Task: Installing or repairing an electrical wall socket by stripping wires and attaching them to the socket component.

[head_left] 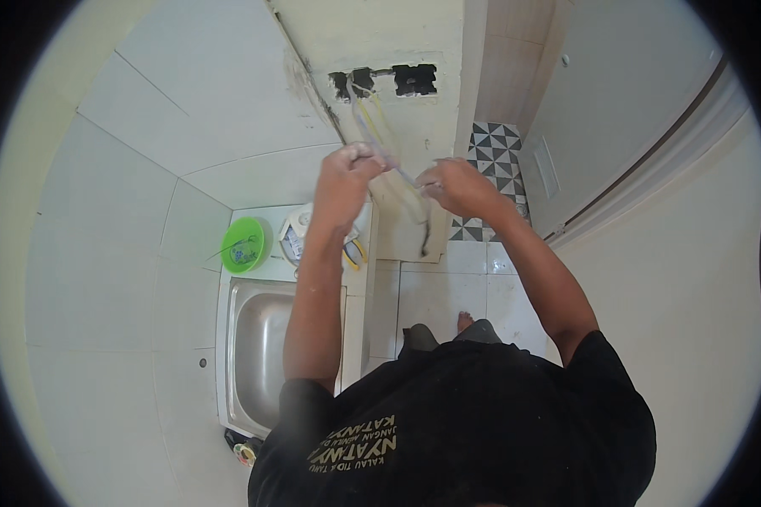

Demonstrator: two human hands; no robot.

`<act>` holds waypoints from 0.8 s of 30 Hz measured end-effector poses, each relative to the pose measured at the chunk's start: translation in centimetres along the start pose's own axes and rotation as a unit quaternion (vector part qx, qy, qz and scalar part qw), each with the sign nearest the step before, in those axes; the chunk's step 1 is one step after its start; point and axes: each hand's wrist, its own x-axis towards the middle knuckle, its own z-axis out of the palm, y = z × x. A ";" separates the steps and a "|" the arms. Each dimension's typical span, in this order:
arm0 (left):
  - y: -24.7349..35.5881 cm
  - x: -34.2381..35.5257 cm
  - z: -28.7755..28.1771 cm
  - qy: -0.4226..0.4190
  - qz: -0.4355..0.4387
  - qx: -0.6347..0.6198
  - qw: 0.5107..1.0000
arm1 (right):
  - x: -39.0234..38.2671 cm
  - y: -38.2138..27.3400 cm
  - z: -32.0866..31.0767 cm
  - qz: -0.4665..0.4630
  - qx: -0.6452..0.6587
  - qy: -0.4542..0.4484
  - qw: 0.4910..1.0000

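Observation:
Pale grey and yellow wires (pixel 364 118) hang from the left of two dark cut-out openings (pixel 414 79) in the cream wall. My left hand (pixel 342 182) is closed in a pinch on the wires, a little below the openings. To its right, my right hand (pixel 458 188) has its fingers closed on the same strand lower down. Below both hands the wires run on, blurred, toward a dark end (pixel 424 247) low against the cream panel.
A steel sink (pixel 262 338) is at lower left; beside it a green bowl (pixel 232 232), white items (pixel 296 224) and yellow-handled pliers (pixel 355 253) lie on a ledge. At right are a pale door (pixel 609 101) and patterned floor tiles (pixel 495 148). My bare foot (pixel 465 319) shows below.

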 end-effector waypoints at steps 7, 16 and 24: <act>-1.2 -0.3 0.6 0.029 0.059 0.307 0.949 | 3.3 -0.4 -6.3 0.087 0.136 0.013 0.987; -2.7 2.0 -0.2 -0.059 0.125 0.285 0.948 | 3.7 -7.0 -2.4 0.056 -0.135 0.192 0.971; -2.4 2.5 -1.1 -0.091 0.065 0.199 0.974 | 1.5 -9.8 0.9 0.142 -0.133 0.204 0.959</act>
